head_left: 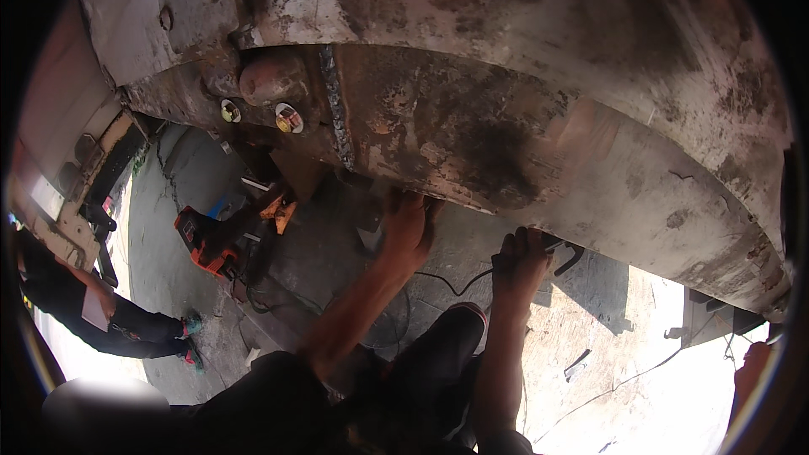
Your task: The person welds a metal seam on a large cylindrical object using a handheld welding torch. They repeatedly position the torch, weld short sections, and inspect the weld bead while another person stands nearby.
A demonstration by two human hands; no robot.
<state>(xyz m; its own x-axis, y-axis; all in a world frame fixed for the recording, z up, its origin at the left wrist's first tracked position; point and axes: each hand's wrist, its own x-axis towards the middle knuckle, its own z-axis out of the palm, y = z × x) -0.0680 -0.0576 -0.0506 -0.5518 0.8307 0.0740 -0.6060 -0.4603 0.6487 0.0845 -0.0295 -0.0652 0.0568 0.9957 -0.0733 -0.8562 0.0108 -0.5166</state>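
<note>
A large, scorched and rusty steel beam (421,118) fills the upper part of the view, with a vertical weld seam (337,109) across it. My left hand (408,221) reaches up to the beam's lower edge. Its fingertips pass behind that edge, so what they touch is hidden. Farther right, my right hand (520,263) is closed just below the same edge. A black cable (459,291) runs to this hand, and a dark curved piece (571,261) shows just beyond it. What lies inside its fingers is too dark to name.
Two shiny bolts (288,118) sit on the beam's left part. Below them stands an orange and black jack-like tool (206,244) on the concrete floor (160,244). Another person (109,312) is at the far left. A dark scrap (577,364) lies on the sunlit ground.
</note>
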